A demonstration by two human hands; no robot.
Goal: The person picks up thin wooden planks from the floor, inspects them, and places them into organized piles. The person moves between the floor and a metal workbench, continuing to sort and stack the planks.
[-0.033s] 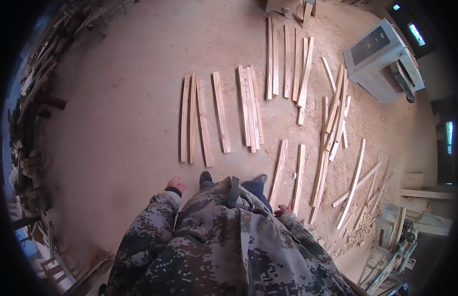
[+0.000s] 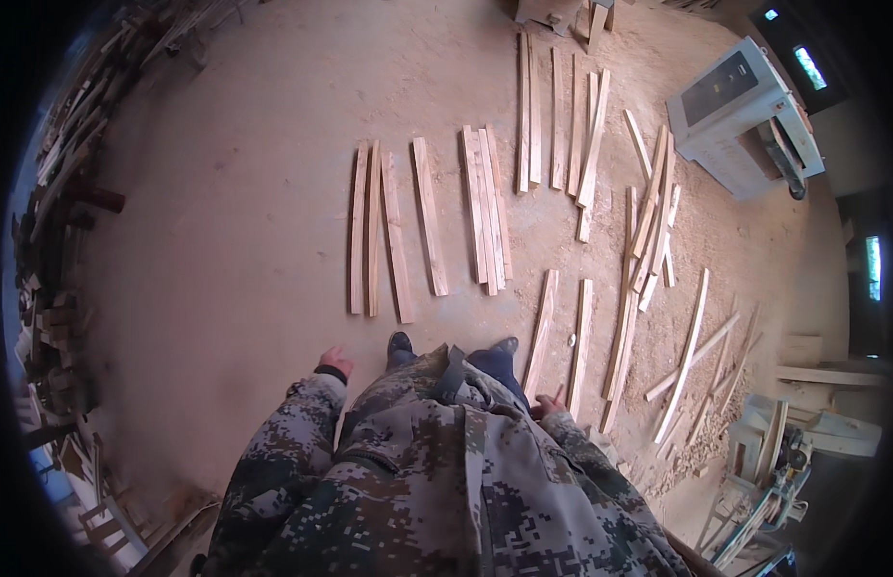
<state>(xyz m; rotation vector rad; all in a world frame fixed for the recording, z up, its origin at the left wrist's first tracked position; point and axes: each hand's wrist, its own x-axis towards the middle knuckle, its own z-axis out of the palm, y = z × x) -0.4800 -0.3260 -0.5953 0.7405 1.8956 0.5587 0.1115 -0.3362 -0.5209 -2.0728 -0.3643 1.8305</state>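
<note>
My left hand (image 2: 337, 361) hangs beside my left hip, its fingers loosely bent and holding nothing. By my right hip is my right hand (image 2: 547, 405), also without anything in it, with one finger stretched out. Closest to the right hand are the near ends of a light wooden strip (image 2: 542, 337) and a second strip (image 2: 580, 346), both lying on the floor. Ahead of my feet lie several more strips, among them a single one (image 2: 431, 216), a trio to the left (image 2: 396, 240) and a tight bundle (image 2: 480, 212).
More strips (image 2: 530, 115) lie farther ahead; others cross in a loose heap (image 2: 653, 221) at the right. A grey machine cabinet (image 2: 740, 125) stands at the far right, another machine (image 2: 773, 462) at the near right. Stacked scrap wood (image 2: 57, 317) lines the left. Sawdust covers the floor (image 2: 225, 192).
The whole scene has shifted very slightly left and up in the view. Both hands remain at my sides, and the strips lie as before.
</note>
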